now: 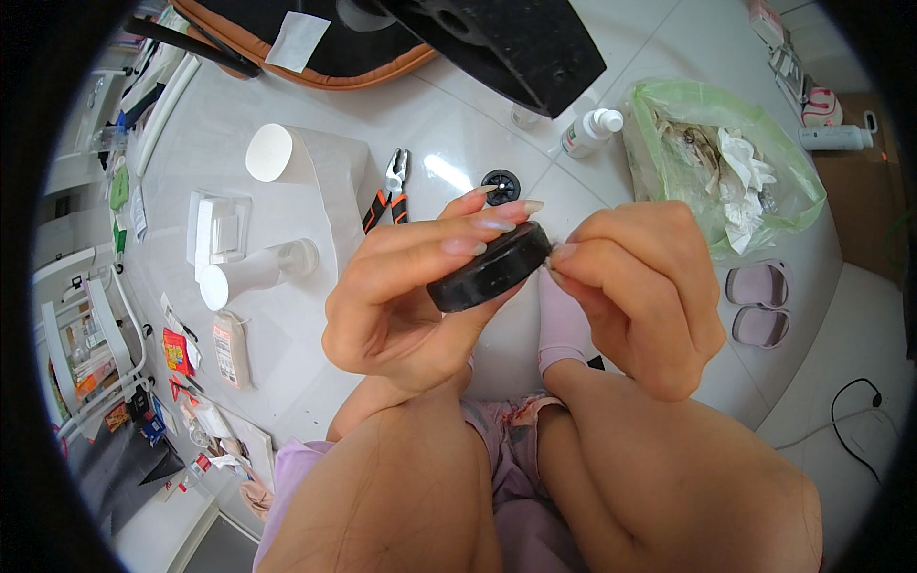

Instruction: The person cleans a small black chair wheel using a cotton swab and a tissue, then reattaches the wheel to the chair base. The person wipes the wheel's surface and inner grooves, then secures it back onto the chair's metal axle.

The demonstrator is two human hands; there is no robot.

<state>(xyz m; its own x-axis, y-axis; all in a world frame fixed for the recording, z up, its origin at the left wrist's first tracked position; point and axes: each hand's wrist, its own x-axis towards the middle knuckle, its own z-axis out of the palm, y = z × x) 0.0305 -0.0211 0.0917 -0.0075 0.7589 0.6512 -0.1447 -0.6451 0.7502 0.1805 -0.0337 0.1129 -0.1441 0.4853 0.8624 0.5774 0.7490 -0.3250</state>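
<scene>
My left hand holds a small black wheel on edge, fingers over the top and thumb beneath. At the wheel's right end, the thumb and fingertips of my right hand are pinched together. A wisp of greyish fluff or hair shows at those fingertips; its exact form is too small to tell. Beyond my hands a second black wheel lies flat on the tiled floor. Combination pliers with black and orange handles rest to its left, jaws pointing away from me.
An open green plastic bag with crumpled tissue stands at right, beside a white bottle. A black chair-like part overhangs the far side. White paper cups are at left, slippers at right, a cable lower right.
</scene>
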